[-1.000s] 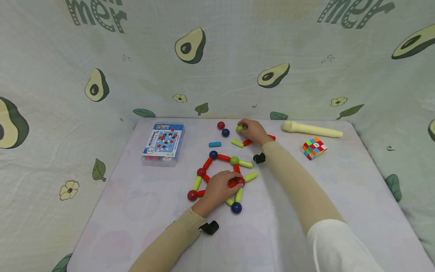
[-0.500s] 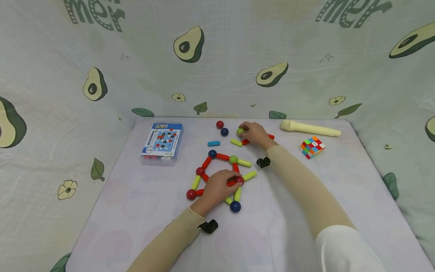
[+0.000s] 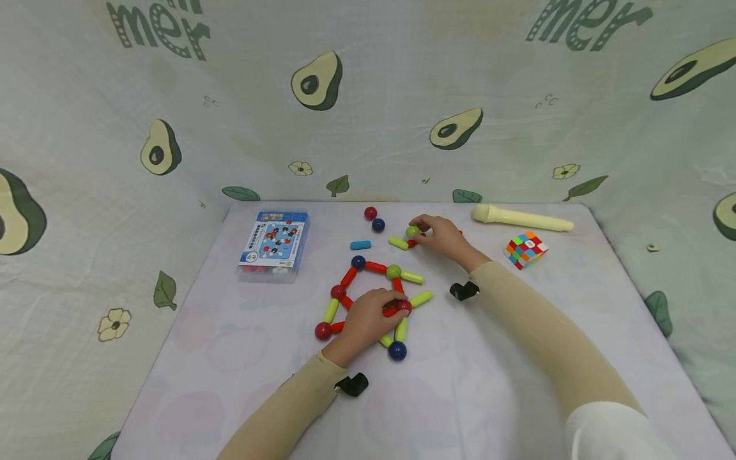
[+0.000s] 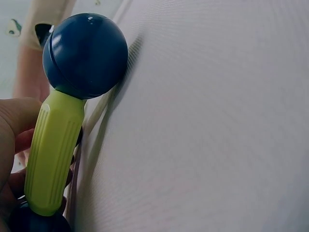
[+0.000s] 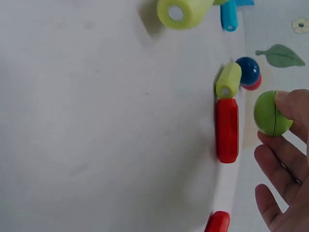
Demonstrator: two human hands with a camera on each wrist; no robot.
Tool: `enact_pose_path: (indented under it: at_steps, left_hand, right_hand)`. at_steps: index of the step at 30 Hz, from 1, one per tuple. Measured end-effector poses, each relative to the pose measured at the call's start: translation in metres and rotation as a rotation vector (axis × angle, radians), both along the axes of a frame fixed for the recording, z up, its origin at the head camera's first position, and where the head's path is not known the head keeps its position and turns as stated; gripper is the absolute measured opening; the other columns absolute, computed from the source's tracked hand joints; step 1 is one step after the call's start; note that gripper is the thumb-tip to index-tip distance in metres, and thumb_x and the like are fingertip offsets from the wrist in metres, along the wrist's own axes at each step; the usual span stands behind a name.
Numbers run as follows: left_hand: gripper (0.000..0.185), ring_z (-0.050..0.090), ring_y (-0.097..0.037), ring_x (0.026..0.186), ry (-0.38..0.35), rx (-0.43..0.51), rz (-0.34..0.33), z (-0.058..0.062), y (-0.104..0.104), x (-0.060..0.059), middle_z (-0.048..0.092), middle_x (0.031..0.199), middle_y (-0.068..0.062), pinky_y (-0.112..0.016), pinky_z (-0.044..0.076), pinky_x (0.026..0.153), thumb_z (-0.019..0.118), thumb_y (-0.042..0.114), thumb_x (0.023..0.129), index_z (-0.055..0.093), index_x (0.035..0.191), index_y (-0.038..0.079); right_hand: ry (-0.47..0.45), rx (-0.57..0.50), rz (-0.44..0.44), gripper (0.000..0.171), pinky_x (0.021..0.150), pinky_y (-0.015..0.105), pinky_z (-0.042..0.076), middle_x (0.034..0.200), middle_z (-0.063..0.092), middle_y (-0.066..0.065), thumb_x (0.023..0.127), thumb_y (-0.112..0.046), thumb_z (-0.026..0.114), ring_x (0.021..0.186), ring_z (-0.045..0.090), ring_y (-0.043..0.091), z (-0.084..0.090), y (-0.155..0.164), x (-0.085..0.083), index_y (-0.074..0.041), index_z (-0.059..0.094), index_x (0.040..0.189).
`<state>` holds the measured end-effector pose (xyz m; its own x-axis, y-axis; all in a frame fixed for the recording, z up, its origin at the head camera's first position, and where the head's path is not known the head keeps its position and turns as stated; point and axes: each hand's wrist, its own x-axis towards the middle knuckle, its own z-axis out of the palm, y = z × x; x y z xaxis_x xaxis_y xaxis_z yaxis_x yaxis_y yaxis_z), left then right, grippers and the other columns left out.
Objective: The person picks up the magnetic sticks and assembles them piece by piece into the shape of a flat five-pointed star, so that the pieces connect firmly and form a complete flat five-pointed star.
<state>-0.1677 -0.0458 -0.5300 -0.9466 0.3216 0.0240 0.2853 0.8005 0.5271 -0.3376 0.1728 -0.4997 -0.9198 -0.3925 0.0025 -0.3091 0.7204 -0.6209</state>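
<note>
The right hand [image 3: 441,236] was at the far middle of the lilac-covered bench [image 3: 230,358], its fingertips pinching a small green plastic ball [image 3: 412,231]. In the right wrist view the green ball [image 5: 272,113] sat against the thumb tip, with the other fingers [image 5: 280,159] spread loosely below it. Just beside the ball on the bench lay a short red plastic stick [image 5: 227,130] end to end with a short yellow-green plastic stick [image 5: 228,79], and behind them a loose dark blue ball [image 5: 249,70] and a loose red ball [image 5: 253,84]; a light blue stick [image 3: 361,245] lay a little to the left in the head view.

The left hand [image 3: 368,319] rested nearer the person on a flat frame of red and yellow-green sticks joined by balls [image 3: 368,287], fingers curled down over its red centre ball [image 3: 405,306] and the red stick next to it. The frame's corners showed a dark blue ball [image 3: 358,261], a green ball [image 3: 393,271], 2 red balls on the left, and a dark blue ball at the near end [image 3: 397,350]. The left wrist view showed that near blue ball [image 4: 85,55] stuck to a ribbed yellow-green stick [image 4: 53,154] lying on the bench, with the fingers just beside the stick.

A clear plastic box with a blue printed lid [image 3: 275,245] stood far left. A cream plastic cylinder [image 3: 520,218] and a multicoloured puzzle cube [image 3: 525,249] lay far right, well apart from both hands.
</note>
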Motion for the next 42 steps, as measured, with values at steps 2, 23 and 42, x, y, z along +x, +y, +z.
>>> enact_pose_path:
  at_steps: [2, 23, 42]
  left_hand:
    - [0.037, 0.061, -0.011, 0.098, -0.005, 0.005, -0.003, 0.001, 0.000, 0.000, 0.070, 0.110, 0.008, -0.028, 0.053, 0.085, 0.074, 0.044, 0.093, 0.071, 0.126, 0.030]
    - [0.037, 0.061, -0.011, 0.097, 0.001, 0.014, -0.010, 0.002, 0.000, 0.002, 0.070, 0.108, 0.008, -0.028, 0.054, 0.085, 0.075, 0.042, 0.092, 0.072, 0.126, 0.028]
    - [0.037, 0.062, -0.014, 0.103, -0.029, -0.099, -0.037, 0.024, -0.004, -0.005, 0.072, 0.113, 0.009, -0.029, 0.054, 0.087, 0.074, 0.042, 0.093, 0.072, 0.129, 0.030]
  right_hand:
    - [0.006, -0.009, 0.007, 0.035, 0.103, 0.050, 0.045, 0.121, 0.067, 0.009, 0.099, -0.024, 0.068, 0.116, 0.059, 0.027, 0.001, 0.005, 0.009, -0.012, 0.063, 0.132]
    - [-0.084, -0.054, 0.084, 0.029, 0.098, 0.045, 0.051, 0.118, 0.069, 0.001, 0.096, -0.017, 0.072, 0.108, 0.063, 0.020, -0.016, 0.053, 0.101, -0.013, 0.067, 0.124]
    - [-0.092, -0.084, 0.089, 0.039, 0.106, 0.051, 0.044, 0.127, 0.065, 0.003, 0.096, -0.024, 0.072, 0.120, 0.060, 0.025, -0.022, 0.050, 0.120, -0.013, 0.061, 0.133]
